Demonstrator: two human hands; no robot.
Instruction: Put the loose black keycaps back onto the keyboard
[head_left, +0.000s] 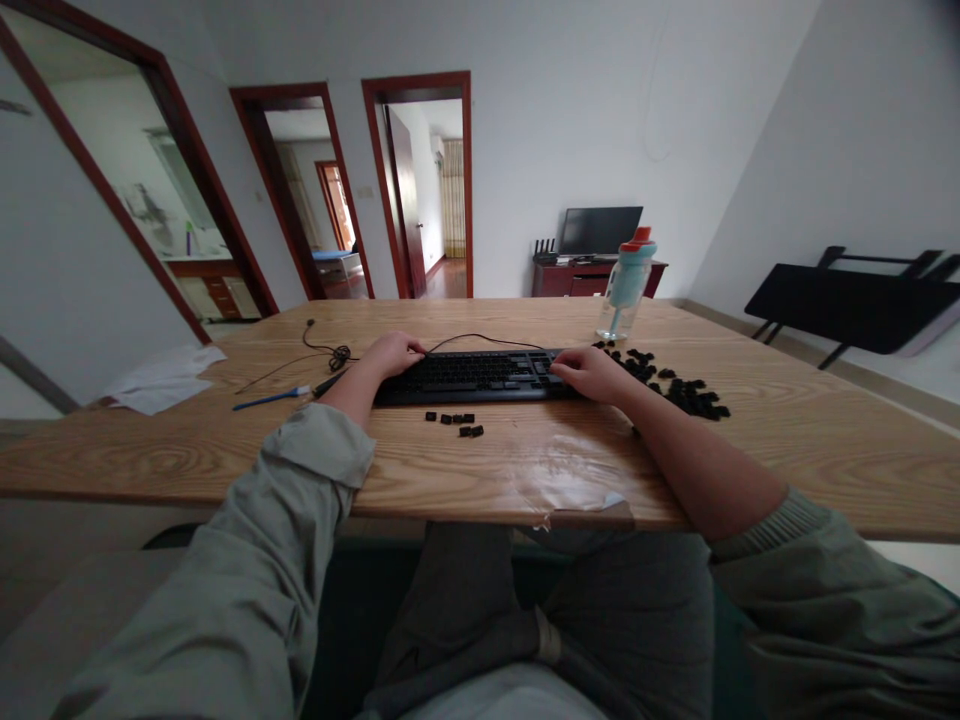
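Observation:
A black keyboard [472, 374] lies flat on the wooden table in front of me. At its left end my left hand [394, 354] grips the edge, thumb and fingers closed around the corner. My right hand [589, 372] is over the number-pad end, fingertips pinched together and touching the keys; whatever is between them is hidden. Several loose black keycaps [457, 418] lie just in front of the keyboard. To the right of my right hand spreads a larger heap of black keycaps [694, 398].
A clear bottle with a red and light-blue lid [630, 285] stands at the back right. Left of the keyboard are a coiled cable [339, 356], a blue-handled brush [270, 399] and white paper [161, 378]. Clear tape [562, 470] covers part of the table's front edge [480, 518].

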